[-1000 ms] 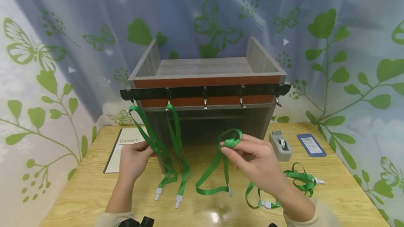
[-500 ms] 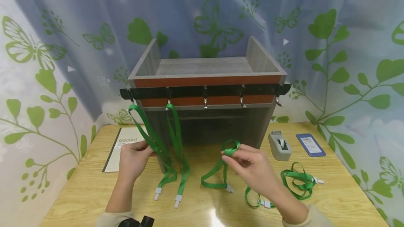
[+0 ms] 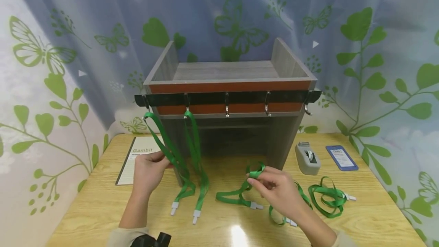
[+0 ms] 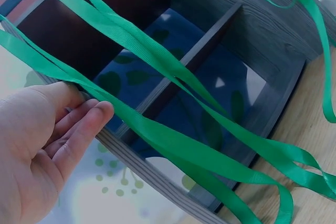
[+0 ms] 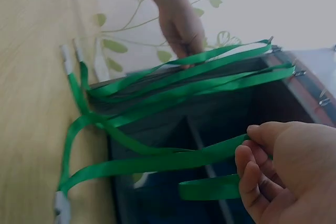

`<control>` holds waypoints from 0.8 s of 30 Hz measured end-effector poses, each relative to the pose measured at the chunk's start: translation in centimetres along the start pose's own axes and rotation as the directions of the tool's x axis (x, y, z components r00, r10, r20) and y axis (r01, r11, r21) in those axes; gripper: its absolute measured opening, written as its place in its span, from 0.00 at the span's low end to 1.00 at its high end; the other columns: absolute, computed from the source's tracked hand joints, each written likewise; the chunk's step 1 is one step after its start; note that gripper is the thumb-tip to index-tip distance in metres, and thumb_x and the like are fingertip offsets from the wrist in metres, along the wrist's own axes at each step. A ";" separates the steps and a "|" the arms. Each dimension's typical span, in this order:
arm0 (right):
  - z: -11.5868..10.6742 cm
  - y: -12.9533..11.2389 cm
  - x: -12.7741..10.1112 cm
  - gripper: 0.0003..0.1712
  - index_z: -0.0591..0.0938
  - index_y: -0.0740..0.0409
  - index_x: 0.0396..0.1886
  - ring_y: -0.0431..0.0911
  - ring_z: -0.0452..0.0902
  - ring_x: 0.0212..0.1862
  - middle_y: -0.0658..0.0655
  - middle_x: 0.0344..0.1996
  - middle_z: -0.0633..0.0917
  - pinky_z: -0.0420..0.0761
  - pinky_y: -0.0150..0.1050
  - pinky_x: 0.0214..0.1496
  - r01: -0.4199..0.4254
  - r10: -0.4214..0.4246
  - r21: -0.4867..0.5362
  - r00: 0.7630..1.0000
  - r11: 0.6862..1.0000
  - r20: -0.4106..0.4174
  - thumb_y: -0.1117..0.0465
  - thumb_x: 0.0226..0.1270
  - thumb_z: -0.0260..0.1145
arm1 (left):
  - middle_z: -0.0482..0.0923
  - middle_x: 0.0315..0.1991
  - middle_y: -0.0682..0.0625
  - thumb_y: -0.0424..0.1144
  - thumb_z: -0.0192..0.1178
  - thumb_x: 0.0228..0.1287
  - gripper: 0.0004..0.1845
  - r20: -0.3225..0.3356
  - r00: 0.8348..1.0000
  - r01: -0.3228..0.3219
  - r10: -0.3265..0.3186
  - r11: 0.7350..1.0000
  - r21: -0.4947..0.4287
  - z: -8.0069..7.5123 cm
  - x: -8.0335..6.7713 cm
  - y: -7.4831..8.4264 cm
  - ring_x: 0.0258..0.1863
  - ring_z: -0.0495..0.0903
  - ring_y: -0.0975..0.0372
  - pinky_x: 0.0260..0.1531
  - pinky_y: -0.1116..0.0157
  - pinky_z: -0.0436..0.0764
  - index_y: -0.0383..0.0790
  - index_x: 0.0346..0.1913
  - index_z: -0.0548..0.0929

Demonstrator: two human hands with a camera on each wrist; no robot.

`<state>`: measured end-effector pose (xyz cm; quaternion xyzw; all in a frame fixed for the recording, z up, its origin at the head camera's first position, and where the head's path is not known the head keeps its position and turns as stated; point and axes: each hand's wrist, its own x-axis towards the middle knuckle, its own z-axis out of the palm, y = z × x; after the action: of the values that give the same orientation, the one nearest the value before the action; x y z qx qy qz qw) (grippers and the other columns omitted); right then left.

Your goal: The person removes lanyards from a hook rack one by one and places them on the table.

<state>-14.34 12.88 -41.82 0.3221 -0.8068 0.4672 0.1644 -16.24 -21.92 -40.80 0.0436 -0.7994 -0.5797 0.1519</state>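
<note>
My right hand [image 3: 279, 191] pinches a green lanyard [image 3: 233, 201] near its loop, in front of the shelf unit. That lanyard's white clip [image 3: 255, 205] is down by the tabletop. Two other green lanyards hang from the two leftmost hooks: an outer one [image 3: 162, 134] and an inner one [image 3: 194, 140]. With its fingers bent, my left hand [image 4: 63, 135] is at the shelf unit's left side panel [image 4: 123, 148], right beside the outer lanyard. Whether it grips the panel or only touches it is unclear.
The grey shelf unit [image 3: 156, 116] carries a dark rail [image 3: 247, 97] with several hooks. Loose green lanyards [image 3: 330, 197] lie on the right, near a tape dispenser [image 3: 307, 159] and a blue card holder [image 3: 342, 158]. A notebook [image 3: 128, 169] lies at the left.
My right hand has lowered with the lanyard, and its clip and lower strap have come down toward the tabletop. My left hand stays at the shelf unit's left side.
</note>
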 end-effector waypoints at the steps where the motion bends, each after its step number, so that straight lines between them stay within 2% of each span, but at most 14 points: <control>1: 0.1 0.3 -0.2 0.05 0.90 0.52 0.35 0.30 0.65 0.18 0.41 0.23 0.78 0.69 0.27 0.16 -0.002 0.002 0.002 1.000 1.000 0.004 0.65 0.64 0.71 | 0.89 0.36 0.39 0.40 0.67 0.66 0.14 -0.001 1.000 -0.004 0.004 1.000 -0.002 0.0 0.0 0.0 0.25 0.88 0.67 0.37 0.75 0.84 0.33 0.48 0.87; 8: 0.8 2.1 -1.6 0.04 0.90 0.51 0.32 0.28 0.62 0.20 0.40 0.22 0.77 0.68 0.27 0.17 -0.024 0.024 0.002 0.999 1.000 0.047 0.65 0.63 0.72 | 0.89 0.37 0.37 0.40 0.67 0.67 0.14 0.001 1.000 -0.021 0.021 1.000 -0.010 0.0 -0.1 0.1 0.25 0.89 0.66 0.37 0.74 0.85 0.32 0.48 0.87; 18: 1.8 4.3 -3.9 0.07 0.89 0.51 0.28 0.28 0.66 0.18 0.41 0.22 0.78 0.72 0.29 0.17 -0.146 0.142 0.015 0.978 0.989 0.152 0.58 0.67 0.70 | 0.89 0.37 0.38 0.40 0.67 0.66 0.14 0.008 1.000 -0.001 0.001 1.000 0.000 0.0 -0.2 0.1 0.25 0.88 0.67 0.37 0.75 0.84 0.33 0.47 0.87; 24: 2.6 5.0 -4.5 0.07 0.89 0.54 0.31 0.27 0.67 0.17 0.47 0.22 0.80 0.72 0.28 0.14 -0.183 0.156 0.123 0.967 0.975 0.202 0.59 0.68 0.68 | 0.89 0.37 0.37 0.40 0.67 0.66 0.14 0.007 1.000 -0.008 0.008 1.000 -0.011 -0.1 -0.1 0.1 0.25 0.88 0.68 0.36 0.74 0.85 0.32 0.48 0.87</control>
<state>-14.30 14.09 -48.92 0.3059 -0.8086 0.5021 0.0227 -16.16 -21.94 -40.71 0.0375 -0.7969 -0.5836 0.1517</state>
